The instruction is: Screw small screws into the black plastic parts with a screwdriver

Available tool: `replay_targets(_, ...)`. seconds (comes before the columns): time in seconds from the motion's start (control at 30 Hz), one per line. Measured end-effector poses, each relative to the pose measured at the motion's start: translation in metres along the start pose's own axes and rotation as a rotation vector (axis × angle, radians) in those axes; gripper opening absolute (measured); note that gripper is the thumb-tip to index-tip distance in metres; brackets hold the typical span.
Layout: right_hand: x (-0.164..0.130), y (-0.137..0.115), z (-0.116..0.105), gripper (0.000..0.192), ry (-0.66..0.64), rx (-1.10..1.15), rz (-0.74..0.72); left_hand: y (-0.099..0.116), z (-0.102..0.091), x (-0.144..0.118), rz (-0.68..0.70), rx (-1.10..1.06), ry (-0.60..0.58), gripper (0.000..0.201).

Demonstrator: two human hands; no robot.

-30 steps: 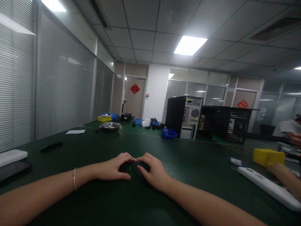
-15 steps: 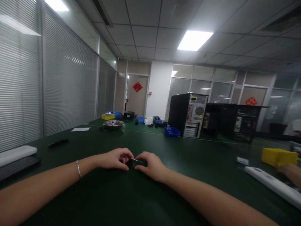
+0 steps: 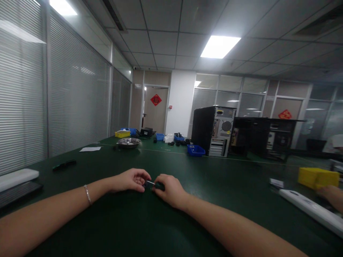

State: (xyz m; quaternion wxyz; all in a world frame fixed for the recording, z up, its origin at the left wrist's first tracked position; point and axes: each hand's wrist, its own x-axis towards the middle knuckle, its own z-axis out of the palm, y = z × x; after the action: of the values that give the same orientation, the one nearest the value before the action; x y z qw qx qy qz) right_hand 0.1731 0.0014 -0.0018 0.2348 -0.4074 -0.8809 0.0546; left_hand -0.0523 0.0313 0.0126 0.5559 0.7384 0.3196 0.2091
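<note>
My right hand point(image 3: 171, 189) is closed around the dark handle of a screwdriver point(image 3: 160, 186). Its thin metal shaft points left, toward my left hand point(image 3: 133, 180). The left fingers are curled, and a small dark part point(image 3: 146, 184) sits at their tips, by the end of the shaft. What exactly that part is cannot be made out. Both hands rest low over the green tabletop point(image 3: 128, 221), close together.
On the left are a dark green tool point(image 3: 64, 165), white paper point(image 3: 90, 149) and a keyboard point(image 3: 18, 194). A metal bowl point(image 3: 128, 142) stands farther back. Computer cases point(image 3: 211, 132) and a blue bin point(image 3: 195, 150) lie ahead. Another person's hand point(image 3: 332, 196) is by a yellow bin point(image 3: 318, 177).
The right hand has shifted slightly, and more of the screwdriver shaft shows between the hands. The left fingers have moved a little apart from it. The whole view has turned slightly.
</note>
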Motion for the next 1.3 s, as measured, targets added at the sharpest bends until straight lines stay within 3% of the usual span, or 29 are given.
replay_targets(0.13, 0.005, 0.005, -0.001, 0.033, -0.051, 0.050, -0.006, -0.001, -0.002, 0.001, 0.011, -0.005, -0.028, 0.049)
replay_targets(0.27, 0.008, 0.007, -0.002, 0.029, -0.109, 0.107, -0.010, -0.004, -0.004, 0.002, 0.017, -0.003, -0.038, 0.048)
replay_targets(0.37, 0.006, 0.009, 0.001, 0.022, -0.055, 0.159, 0.016, -0.005, -0.003, 0.003, 0.028, 0.011, -0.028, 0.049)
replay_targets(0.57, 0.005, 0.016, 0.001, 0.030, -0.053, 0.603, 0.180, 0.002, 0.002, -0.003, 0.039, 0.063, 0.003, 0.044)
replay_targets(0.7, 0.007, 0.020, 0.002, 0.032, -0.026, 0.780, 0.296, 0.006, 0.009, -0.005, 0.051, 0.100, 0.024, 0.043)
replay_targets(1.13, 0.005, 0.026, 0.007, 0.032, 0.088, 1.011, 0.274, 0.001, 0.023, 0.000, 0.139, 0.051, 0.100, 0.048)
replay_targets(1.3, 0.004, 0.022, 0.009, 0.028, 0.075, 1.081, 0.283, -0.007, 0.023, 0.004, 0.197, 0.111, 0.230, 0.046)
